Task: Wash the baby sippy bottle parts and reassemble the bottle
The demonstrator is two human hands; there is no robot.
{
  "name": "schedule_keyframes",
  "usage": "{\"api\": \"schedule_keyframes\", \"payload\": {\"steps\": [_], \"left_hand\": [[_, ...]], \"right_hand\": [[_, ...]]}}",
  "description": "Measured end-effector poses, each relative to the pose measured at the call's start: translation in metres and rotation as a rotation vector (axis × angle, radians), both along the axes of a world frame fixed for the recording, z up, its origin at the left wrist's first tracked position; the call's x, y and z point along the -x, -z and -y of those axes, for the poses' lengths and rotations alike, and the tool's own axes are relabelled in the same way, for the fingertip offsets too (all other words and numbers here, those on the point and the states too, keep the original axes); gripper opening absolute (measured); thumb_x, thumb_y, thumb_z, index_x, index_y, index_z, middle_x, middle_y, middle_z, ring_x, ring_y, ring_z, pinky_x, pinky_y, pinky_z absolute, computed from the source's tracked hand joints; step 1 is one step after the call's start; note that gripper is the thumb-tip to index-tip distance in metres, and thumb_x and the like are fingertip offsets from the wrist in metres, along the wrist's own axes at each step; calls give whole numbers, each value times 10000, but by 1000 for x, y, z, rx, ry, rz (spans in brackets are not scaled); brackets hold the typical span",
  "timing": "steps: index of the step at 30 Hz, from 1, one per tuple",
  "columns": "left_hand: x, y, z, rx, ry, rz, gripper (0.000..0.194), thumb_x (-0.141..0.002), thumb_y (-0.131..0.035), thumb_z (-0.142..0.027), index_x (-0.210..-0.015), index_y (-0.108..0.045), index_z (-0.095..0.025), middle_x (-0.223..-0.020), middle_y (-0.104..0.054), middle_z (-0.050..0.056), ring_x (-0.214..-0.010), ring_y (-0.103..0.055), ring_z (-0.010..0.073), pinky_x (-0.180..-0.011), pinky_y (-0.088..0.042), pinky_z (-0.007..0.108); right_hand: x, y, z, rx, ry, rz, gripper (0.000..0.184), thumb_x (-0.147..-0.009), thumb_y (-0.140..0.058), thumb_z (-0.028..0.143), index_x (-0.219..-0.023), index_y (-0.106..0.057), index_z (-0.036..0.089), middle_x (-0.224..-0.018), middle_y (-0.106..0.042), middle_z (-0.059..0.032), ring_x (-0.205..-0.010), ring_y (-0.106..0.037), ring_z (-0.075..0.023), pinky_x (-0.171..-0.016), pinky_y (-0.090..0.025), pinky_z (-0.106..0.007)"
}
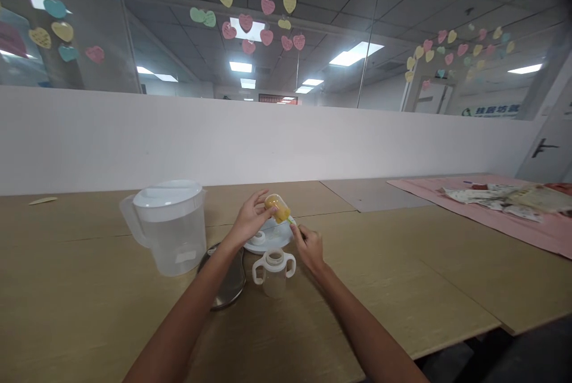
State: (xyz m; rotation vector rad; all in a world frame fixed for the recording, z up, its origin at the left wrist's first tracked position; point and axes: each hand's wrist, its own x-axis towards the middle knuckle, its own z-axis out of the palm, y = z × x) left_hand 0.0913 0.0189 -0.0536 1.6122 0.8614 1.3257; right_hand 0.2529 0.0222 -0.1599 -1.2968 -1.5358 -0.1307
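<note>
Count, hands: two, both the person's own, reaching forward over the wooden table [89, 311].
Count, vessels: one yellow cap-like piece [277, 206], one clear two-handled cup [274, 271], one lidded translucent pitcher [168, 226], one white dish [268, 239], one metal lid [227, 282].
Left hand [248, 222]: fingers curled around the yellow cap-like piece, gripping it from the left side, raised just above the white dish.
Right hand [308, 246]: closed on a thin stick-like tool [292, 223] whose pale green tip meets the yellow piece; the tool's exact type cannot be told.
Yellow piece, position: held in the air over the white dish, behind the two-handled cup, right of the pitcher.
Yellow piece, axis: long axis tilted, running from upper left to lower right; which end is open cannot be told.
Two-handled cup: upright, open-topped, on the table between both forearms, just in front of the dish.
Metal lid: flat on the table, partly under the left forearm.
Far right: pink cloth [527, 222] with printed packets [500, 198], well apart from the hands.
</note>
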Motion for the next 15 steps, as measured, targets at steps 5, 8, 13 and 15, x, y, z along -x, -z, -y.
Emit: {"api": "schedule_keyframes", "payload": {"steps": [5, 8, 13, 15], "left_hand": [[5, -5, 5, 6, 52, -61, 425, -650, -667, -313, -1034, -565, -160, -1060, -569, 82, -873, -609, 188, -766, -513, 322], [4, -9, 10, -6, 38, -85, 380, -607, -677, -220, -972, -582, -173, -1078, -565, 71, -852, -612, 184, -716, -514, 291], [2, -13, 16, -35, 39, -80, 403, -590, -619, -126, -986, -567, -177, -1030, -599, 59, -871, -607, 184, -693, -504, 264], [3, -13, 15, -33, 31, -85, 408, -600, -615, -140, -1003, -563, -175, -979, -621, 56, -859, -610, 189, -696, -503, 273]], "right_hand": [[1, -2, -1, 53, -15, -56, 564, -847, -264, 546, -531, -521, 156, -448, -419, 28, -453, -299, -75, -455, -223, -197], [-1, -4, 0, 67, 5, 24, 553, -849, -276, 540, -530, -522, 162, -449, -442, 16, -449, -319, -78, -463, -206, -207], [-2, -3, 2, -13, 35, 146, 543, -853, -287, 526, -533, -530, 161, -448, -466, -3, -438, -314, -76, -471, -187, -220], [-2, -1, 3, -45, 29, 147, 546, -851, -292, 525, -520, -523, 157, -437, -450, 3, -434, -297, -71, -470, -192, -218]]}}
